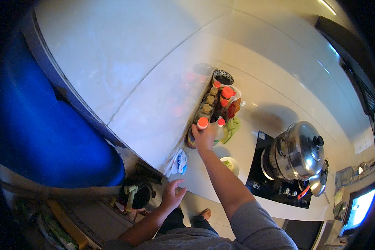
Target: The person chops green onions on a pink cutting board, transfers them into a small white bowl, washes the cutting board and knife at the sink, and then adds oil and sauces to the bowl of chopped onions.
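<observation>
My right hand [204, 137] reaches over the counter and is wrapped around a bottle with an orange-red cap [202, 122], at the near end of a row along the wall. Most of its body is hidden by the hand. Right beside it stands a pale bottle with a red cap [219, 130], and a green cloth or bag [232, 128] lies against that. Behind are several dark bottles with tan caps [210, 100]. My left hand [172, 194] hangs before the counter's front edge, empty, with thumb and fingers apart.
A plate of chopped green food [234, 165] sits under my right forearm. Plastic packets [178, 162] lie at the counter's left corner. A lidded steel pot [295, 153] stands on a black cooktop [259, 187], near a smaller lidded pan [318, 184]. A patterned bowl [224, 78] is at the back.
</observation>
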Demonstrator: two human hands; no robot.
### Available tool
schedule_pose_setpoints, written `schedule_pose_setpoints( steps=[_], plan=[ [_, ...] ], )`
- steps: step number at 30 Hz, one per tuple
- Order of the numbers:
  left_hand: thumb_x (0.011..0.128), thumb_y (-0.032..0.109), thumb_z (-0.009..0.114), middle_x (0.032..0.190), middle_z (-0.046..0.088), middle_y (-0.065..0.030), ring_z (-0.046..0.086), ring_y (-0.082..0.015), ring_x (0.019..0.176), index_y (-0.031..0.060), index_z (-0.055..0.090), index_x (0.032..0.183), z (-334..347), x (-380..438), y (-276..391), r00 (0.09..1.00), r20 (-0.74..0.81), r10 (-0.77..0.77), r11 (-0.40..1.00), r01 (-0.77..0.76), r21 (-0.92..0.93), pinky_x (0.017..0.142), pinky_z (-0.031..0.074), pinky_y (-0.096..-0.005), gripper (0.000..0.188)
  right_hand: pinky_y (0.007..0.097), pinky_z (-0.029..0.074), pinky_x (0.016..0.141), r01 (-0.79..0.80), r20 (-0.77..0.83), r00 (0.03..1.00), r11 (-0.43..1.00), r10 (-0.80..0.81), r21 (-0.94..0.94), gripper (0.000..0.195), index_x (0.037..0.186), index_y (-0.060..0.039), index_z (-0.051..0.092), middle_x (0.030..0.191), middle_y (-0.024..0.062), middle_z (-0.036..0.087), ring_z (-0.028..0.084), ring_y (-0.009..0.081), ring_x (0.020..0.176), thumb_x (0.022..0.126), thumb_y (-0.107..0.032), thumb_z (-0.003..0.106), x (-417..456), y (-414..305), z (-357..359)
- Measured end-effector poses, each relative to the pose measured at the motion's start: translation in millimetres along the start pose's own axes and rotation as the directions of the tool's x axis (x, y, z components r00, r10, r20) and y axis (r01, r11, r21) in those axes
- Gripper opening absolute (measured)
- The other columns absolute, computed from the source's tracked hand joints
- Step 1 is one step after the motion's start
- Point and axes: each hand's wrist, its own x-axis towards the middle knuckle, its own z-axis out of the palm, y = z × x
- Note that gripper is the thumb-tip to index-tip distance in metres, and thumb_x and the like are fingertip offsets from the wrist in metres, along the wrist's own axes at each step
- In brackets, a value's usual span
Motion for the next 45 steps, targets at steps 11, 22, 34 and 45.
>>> schedule_pose_setpoints(
  steps=[11,22,34,45],
  plan=[
    [0.077,0.018,0.066,0.101,0.058,-0.0143,0.056,-0.0293,0.087,0.0016,0.053,0.120,-8.7,89.4,191.4,0.636,0.433,0.638,0.712,-0.702,-0.017,0.079,0.046,-0.0350,0.047,0.0336,0.049,0.065,0.026,0.358,0.911,0.896,-0.204,0.444,0.026,0.091,-0.0025,0.056,0.077,0.0115,0.062,0.062,0.0249,0.070,0.071,-0.012,0.069,-94.0,-15.1,-168.7],
    [0.085,0.034,0.056,0.083,0.060,-0.0203,0.060,-0.0360,0.077,-0.0003,0.047,0.098,84.0,71.9,133.7,0.501,0.856,0.127,0.819,-0.539,0.195,0.067,0.048,-0.0442,0.038,0.0413,0.051,0.062,-0.216,0.571,0.766,0.956,0.293,-0.201,0.030,0.087,-0.0038,0.055,0.071,0.0163,0.063,0.063,0.0346,0.068,0.070,-0.024,0.069,-157.6,46.4,-225.4],
    [0.079,0.022,0.066,0.081,0.061,-0.0171,0.059,-0.0349,0.077,0.0045,0.055,0.092,108.2,91.6,90.4,0.529,0.735,0.424,0.834,-0.544,-0.089,0.072,0.048,-0.0426,0.025,0.0442,0.050,0.064,-0.140,0.611,0.732,0.945,0.300,-0.296,0.029,0.089,-0.0040,0.053,0.077,0.0196,0.063,0.062,0.0372,0.070,0.075,-0.026,0.066,-138.1,69.3,-219.7],
    [0.071,0.029,0.075,0.079,0.065,-0.0118,0.062,-0.0215,0.070,0.0033,0.058,0.089,73.7,102.7,75.1,0.708,0.694,-0.129,0.962,-0.079,0.260,0.066,0.049,-0.0336,0.035,0.0448,0.050,0.068,-0.183,0.557,0.663,0.829,0.501,-0.529,0.033,0.087,-0.0017,0.055,0.079,0.0213,0.063,0.063,0.0372,0.074,0.073,-0.030,0.065,-119.2,90.0,-210.9]
  ],
)
